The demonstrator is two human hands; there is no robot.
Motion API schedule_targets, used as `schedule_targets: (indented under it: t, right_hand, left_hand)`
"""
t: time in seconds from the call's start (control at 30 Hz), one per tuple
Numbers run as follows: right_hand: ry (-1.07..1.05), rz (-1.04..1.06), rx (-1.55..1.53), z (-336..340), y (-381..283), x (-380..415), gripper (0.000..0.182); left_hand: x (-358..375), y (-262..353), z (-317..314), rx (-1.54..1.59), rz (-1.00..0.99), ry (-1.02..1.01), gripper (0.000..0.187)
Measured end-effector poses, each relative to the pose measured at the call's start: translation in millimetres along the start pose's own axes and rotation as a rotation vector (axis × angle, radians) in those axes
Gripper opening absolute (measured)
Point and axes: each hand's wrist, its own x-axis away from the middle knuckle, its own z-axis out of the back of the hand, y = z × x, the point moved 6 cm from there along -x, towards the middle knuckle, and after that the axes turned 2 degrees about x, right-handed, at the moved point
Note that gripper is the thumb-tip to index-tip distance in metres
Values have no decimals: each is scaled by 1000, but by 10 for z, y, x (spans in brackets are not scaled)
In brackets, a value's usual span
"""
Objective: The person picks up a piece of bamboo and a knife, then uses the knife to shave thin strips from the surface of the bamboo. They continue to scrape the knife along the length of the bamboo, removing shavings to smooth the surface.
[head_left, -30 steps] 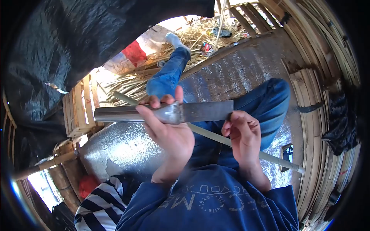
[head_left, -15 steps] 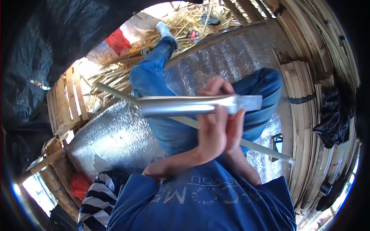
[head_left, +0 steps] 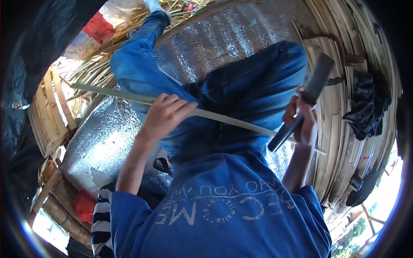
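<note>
A long, flat pale bamboo strip lies slantwise across my lap. My left hand is over its middle, fingers bent across it and holding it against my thigh. In my right hand is a broad-bladed knife, its dark blade pointing up and right. The knife's dark tubular handle sticks out below my fist, above the strip's right end. How far my left fingertips reach round the strip is hidden.
A shiny metallic sheet covers the floor beneath my legs. Stacked bamboo slats and black plastic line the right side. Straw and loose strips lie at upper left, by a wooden slatted crate. A small dark object sits by my left hip.
My hands were together around the knife in front of me. Now they are apart: the left has come down onto the bamboo strip, and the right has moved rightward with the knife.
</note>
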Motion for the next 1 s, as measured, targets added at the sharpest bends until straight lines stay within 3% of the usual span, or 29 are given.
schedule_targets:
  t: [0.07,0.2,0.27,0.47,0.63,0.73,0.8,0.87,1.0]
  right_hand:
    - [-149,27,101,-269,-85,162,36]
    - [-282,-155,199,-704,-135,444,47]
    - [-353,-96,414,-833,-73,421,47]
    - [-352,-107,687,-955,314,124,57]
    - [-374,156,979,-965,226,32,53]
    - [-418,250,1016,-1058,176,-59,53]
    - [-424,331,951,-1194,161,-208,54]
    - [-508,518,1015,-1420,90,-359,59]
    - [-501,635,1241,-1963,-40,-799,58]
  left_hand:
    - [-23,-54,200,45,-8,-83,24]
    - [65,-274,631,176,97,-5,23]
    - [199,-461,685,278,443,-206,21]
    - [399,-245,255,466,711,1,32]
    - [338,-138,20,599,831,171,29]
    - [183,-105,-55,734,827,165,29]
    - [68,-219,-95,642,816,107,30]
    - [-33,-369,-318,1220,924,97,27]
    - [-406,-647,-381,1285,819,37,24]
